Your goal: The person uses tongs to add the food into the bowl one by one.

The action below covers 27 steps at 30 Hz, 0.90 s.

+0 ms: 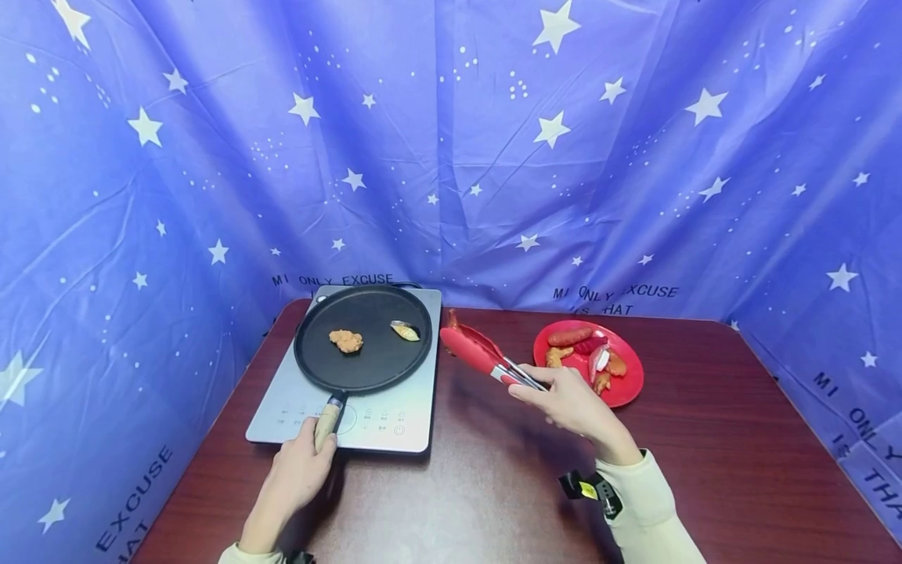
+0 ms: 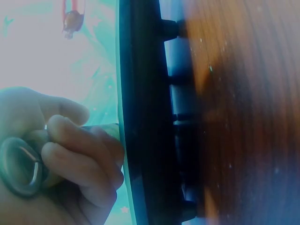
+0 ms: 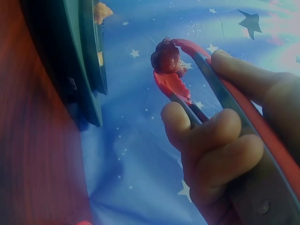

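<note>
My left hand (image 1: 299, 468) grips the pale handle (image 1: 326, 423) of a flat black frying pan (image 1: 362, 294), which rests on a silver induction cooktop (image 1: 282, 419). In the left wrist view the fingers curl round that handle. A breaded brown piece (image 1: 346, 341) and a small shellfish piece (image 1: 405, 331) lie in the pan. My right hand (image 1: 574, 403) holds red-tipped metal tongs (image 1: 470, 350) in the air, just right of the cooktop. Between the tong tips is a glossy reddish-brown food piece (image 3: 168, 58); I cannot tell its exact kind.
Behind my right hand, a red plate (image 1: 630, 392) carries a sausage (image 1: 570, 337) and several other food pieces. The dark red wooden table (image 1: 733, 439) is bounded at the back and sides by a blue star-printed curtain (image 1: 451, 157).
</note>
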Motion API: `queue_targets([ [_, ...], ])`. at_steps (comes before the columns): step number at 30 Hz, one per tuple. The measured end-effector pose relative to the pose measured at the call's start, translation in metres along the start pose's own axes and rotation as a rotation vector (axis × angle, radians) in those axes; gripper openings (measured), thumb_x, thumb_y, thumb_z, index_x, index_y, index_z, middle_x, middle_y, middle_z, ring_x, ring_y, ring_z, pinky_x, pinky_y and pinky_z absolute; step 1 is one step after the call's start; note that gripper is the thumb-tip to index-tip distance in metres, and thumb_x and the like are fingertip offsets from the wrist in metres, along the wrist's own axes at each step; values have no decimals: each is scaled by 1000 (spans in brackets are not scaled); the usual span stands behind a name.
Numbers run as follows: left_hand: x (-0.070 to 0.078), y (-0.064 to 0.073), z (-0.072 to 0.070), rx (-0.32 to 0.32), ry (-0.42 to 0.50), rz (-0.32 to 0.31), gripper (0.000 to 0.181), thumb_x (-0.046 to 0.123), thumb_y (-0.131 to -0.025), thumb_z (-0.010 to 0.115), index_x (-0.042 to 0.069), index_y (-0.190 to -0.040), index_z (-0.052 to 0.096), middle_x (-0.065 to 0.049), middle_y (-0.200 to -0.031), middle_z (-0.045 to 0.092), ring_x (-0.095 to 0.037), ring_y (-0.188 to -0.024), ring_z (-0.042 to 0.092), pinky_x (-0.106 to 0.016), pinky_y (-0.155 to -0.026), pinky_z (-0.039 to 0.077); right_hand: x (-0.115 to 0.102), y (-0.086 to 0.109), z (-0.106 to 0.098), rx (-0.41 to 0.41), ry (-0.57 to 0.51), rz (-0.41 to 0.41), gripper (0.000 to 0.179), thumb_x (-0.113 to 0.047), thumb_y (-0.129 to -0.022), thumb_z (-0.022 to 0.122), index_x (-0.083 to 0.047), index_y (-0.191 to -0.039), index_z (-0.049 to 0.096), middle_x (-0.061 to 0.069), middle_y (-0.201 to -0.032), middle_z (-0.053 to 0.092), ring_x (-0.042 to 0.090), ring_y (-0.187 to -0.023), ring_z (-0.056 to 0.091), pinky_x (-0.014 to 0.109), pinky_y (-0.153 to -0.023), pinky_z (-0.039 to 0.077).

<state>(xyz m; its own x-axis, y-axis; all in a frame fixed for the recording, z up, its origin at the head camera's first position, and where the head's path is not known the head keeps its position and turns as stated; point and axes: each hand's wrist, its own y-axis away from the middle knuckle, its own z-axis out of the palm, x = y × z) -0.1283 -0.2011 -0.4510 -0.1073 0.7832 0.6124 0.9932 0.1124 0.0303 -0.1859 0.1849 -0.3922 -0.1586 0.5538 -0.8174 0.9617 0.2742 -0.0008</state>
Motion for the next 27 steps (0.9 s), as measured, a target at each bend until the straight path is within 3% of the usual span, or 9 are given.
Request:
queue_targets([
  [16, 1, 1, -1, 1, 1, 20, 27, 24, -94, 50, 1, -108, 46, -6, -62, 45, -20, -53, 47, -35, -46, 37, -12, -14, 8, -52, 53, -73, 32, -38, -86, 69, -21, -113, 66, -6, -51, 38, 9, -40, 38, 24, -37, 29],
  [27, 0, 1, -1, 10, -21, 33, 22, 24, -94, 51, 4, -101, 46, -6, -61, 43, -21, -55, 47, -36, -47, 37, -25, -22, 13, -38, 156, -81, 46, -51, -81, 68, -23, -118, 65, -5, -53, 46, 10, -41, 45, 28, -40, 35],
])
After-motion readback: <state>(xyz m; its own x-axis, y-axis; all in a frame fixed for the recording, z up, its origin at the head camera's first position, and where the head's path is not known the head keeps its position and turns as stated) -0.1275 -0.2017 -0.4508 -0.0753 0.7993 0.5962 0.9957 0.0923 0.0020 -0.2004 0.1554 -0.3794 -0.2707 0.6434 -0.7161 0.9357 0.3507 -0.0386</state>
